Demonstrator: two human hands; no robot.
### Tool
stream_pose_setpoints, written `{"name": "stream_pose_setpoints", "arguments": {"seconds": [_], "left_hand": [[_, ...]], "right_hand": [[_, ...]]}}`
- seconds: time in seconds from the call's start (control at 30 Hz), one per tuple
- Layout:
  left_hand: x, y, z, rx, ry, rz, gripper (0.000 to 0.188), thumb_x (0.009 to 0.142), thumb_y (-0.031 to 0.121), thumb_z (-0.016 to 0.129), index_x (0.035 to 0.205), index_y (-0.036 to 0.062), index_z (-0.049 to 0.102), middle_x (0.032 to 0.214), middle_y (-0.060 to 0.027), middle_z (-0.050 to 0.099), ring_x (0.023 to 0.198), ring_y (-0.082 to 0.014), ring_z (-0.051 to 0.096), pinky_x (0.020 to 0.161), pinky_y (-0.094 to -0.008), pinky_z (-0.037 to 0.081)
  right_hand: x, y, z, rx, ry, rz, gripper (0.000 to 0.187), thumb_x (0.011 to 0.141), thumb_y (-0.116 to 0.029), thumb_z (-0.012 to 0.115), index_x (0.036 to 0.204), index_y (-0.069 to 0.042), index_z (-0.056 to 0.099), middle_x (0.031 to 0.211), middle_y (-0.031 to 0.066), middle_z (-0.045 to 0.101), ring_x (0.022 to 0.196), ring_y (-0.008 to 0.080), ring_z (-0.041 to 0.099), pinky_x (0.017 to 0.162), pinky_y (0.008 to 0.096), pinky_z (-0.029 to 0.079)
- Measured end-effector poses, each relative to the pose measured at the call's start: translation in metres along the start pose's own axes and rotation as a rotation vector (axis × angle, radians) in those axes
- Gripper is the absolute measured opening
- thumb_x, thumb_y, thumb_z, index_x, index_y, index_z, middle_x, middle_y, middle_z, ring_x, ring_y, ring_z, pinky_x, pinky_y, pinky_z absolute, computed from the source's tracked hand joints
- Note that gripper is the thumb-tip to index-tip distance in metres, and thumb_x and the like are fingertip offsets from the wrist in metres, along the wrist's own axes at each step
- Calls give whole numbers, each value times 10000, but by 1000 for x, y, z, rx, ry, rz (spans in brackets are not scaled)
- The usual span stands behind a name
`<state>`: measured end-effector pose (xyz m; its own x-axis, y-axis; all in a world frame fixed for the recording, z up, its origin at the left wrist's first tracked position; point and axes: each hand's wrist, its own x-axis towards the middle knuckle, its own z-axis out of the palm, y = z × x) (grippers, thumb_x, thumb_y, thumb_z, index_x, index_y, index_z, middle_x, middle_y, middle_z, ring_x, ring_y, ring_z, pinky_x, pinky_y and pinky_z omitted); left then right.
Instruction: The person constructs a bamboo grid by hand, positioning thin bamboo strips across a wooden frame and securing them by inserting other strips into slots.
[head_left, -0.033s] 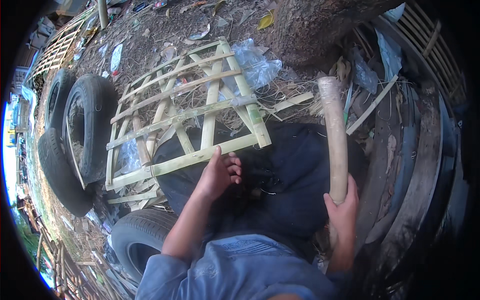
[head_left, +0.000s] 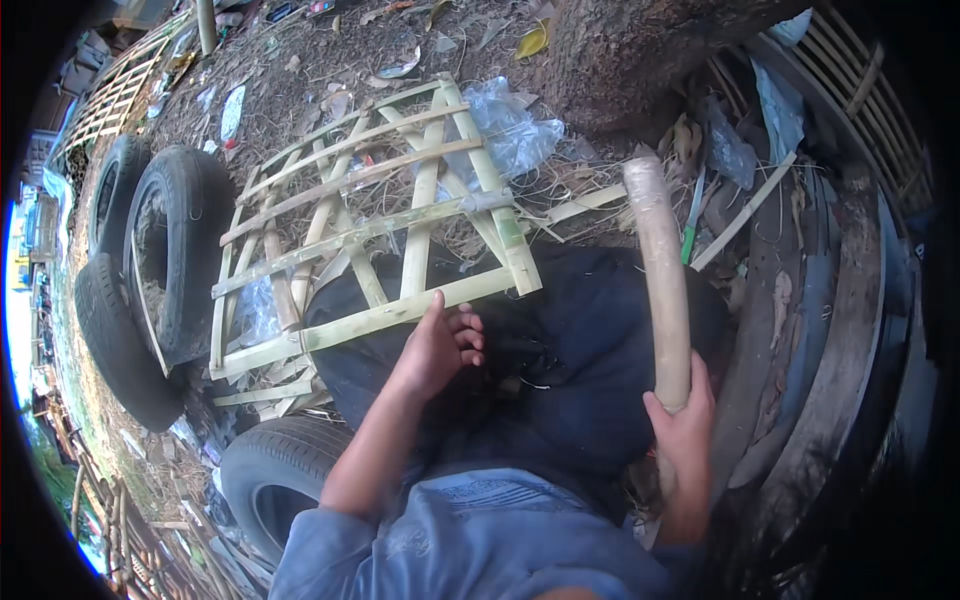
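My right hand (head_left: 686, 425) is wrapped round the lower part of a thick, pale wooden club (head_left: 664, 280), which stands nearly upright over my right thigh, its frayed end pointing away from me. A lattice panel of split bamboo (head_left: 410, 311) leans across my left thigh, its crossed slats rising toward the far side. At the panel's near strip, my left hand (head_left: 435, 352) has its thumb up against the lower edge. The other fingers of that hand curl loosely, apart from the thumb, with nothing seen between them.
Old black tyres (head_left: 185, 250) stand at the left, and another tyre (head_left: 290, 470) lies by my left elbow. A tree trunk (head_left: 630, 70) rises ahead. Clear plastic (head_left: 510, 125) lies behind the panel. Long boards (head_left: 830, 400) run along the right, near a green-handled tool (head_left: 688, 243).
The club's far end has tipped slightly to the left, and more of the green handle beside it shows. My left hand and the bamboo panel stay in place.
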<state>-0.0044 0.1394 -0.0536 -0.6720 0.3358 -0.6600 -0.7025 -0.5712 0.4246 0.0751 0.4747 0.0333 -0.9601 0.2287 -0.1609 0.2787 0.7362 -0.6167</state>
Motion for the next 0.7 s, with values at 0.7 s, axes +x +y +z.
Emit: {"name": "stream_pose_setpoints", "arguments": {"seconds": [0.7], "left_hand": [[43, -20, 20, -125, 168, 117, 520, 995, 579, 365, 1087, 84, 496, 876, -39, 450, 805, -177, 450, 730, -336, 397]], "right_hand": [[-28, -27, 18, 362, -233, 93, 739, 766, -87, 738, 1402, 6, 375, 1107, 238, 644, 1017, 330, 666, 856, 381, 514]]}}
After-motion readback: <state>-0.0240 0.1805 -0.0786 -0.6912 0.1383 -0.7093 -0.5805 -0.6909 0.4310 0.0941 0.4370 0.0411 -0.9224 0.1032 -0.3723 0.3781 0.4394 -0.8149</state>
